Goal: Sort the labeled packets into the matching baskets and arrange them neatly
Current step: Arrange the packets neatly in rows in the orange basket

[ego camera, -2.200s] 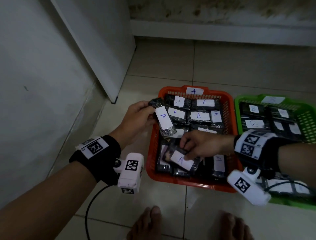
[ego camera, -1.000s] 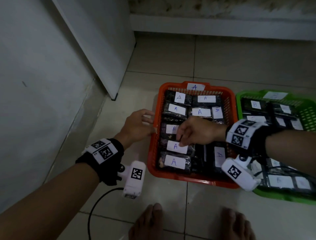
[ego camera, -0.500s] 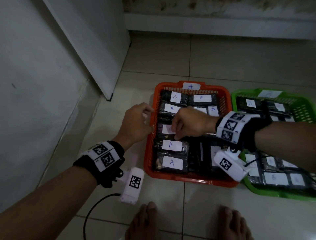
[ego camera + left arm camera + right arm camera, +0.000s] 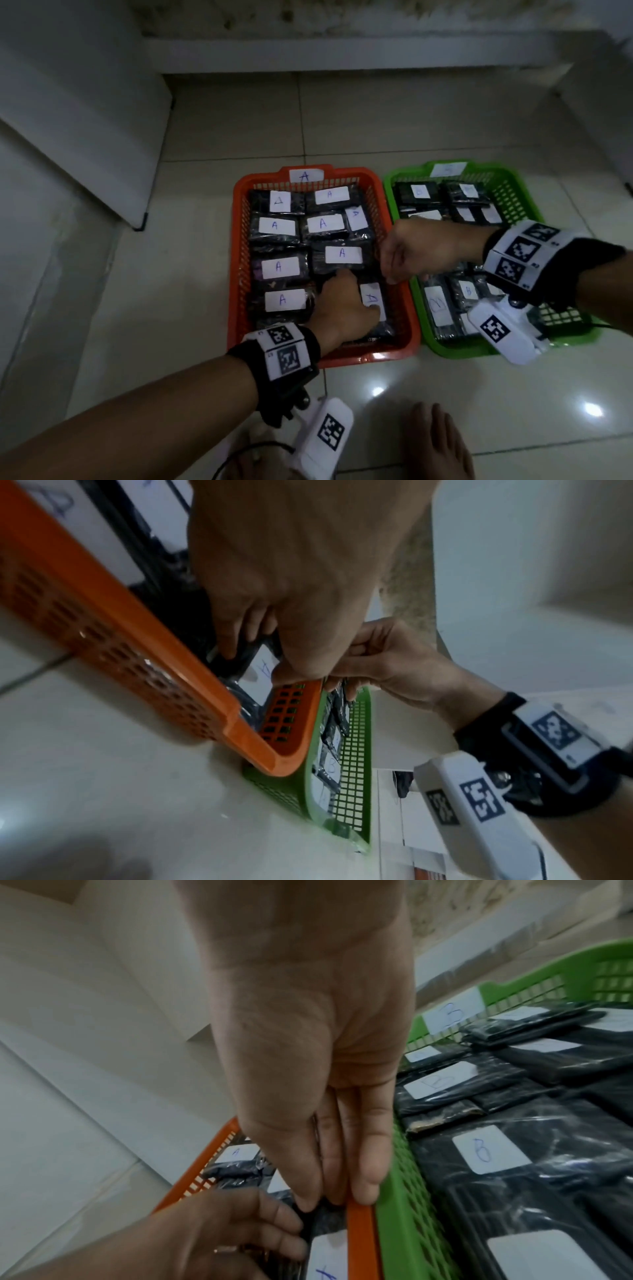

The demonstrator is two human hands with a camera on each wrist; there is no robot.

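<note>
The orange basket (image 4: 236,257) tagged A holds several black packets with white A labels. Beside it on the right, the green basket (image 4: 455,349) holds B packets (image 4: 489,1148). My left hand (image 4: 342,301) is inside the orange basket's near right part. It grips one A packet (image 4: 371,298) lying along the right wall, fingers curled round its edge (image 4: 224,645). My right hand (image 4: 394,277) reaches down over the rim between the two baskets. In the right wrist view its thumb and fingertips (image 4: 366,1191) pinch the far end of that same packet (image 4: 329,1259) at the orange rim (image 4: 363,1231).
A white panel (image 4: 85,120) leans at the left and a raised ledge (image 4: 342,51) runs along the back. My bare feet (image 4: 435,442) and a black cable (image 4: 246,452) are on the tiled floor just in front of the baskets.
My left hand moved from outside the orange basket's left rim into its near right part and took hold of a packet. My right hand shifted right to the basket's right wall.
</note>
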